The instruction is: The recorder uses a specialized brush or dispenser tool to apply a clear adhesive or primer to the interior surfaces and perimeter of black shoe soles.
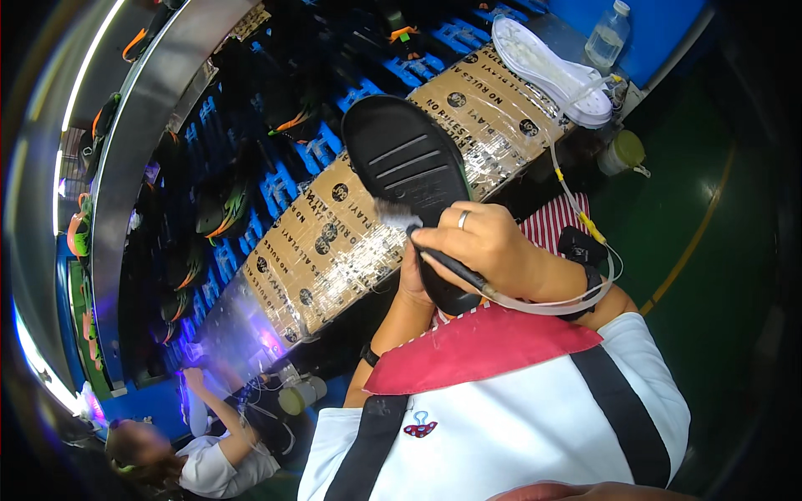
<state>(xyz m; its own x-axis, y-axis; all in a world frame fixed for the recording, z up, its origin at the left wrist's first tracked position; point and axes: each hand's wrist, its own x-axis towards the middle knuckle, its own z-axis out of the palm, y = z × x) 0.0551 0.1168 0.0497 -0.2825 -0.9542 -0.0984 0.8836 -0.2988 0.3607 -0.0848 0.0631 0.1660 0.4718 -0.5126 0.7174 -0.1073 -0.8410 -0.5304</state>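
A black shoe sole (403, 142) is held up in front of me, its grooved inner face toward me. My left hand (411, 280) grips the sole's lower left edge, with its fingers partly hidden behind it. In my right hand (493, 242), which wears a ring, is a dark-handled brush (451, 265). Its pale bristles lie over the sole's left edge, near the middle; whether they touch it I cannot tell. From the brush's rear end a clear tube (543, 307) loops past my right wrist.
A cardboard-covered ledge (334, 238) runs beside a conveyor with blue holders (280, 196) and dark shoe parts. At the far right are a white sole (551, 71), a clear bottle (607, 37) and a lidded pot (622, 153). Another person (221, 459) works at lower left.
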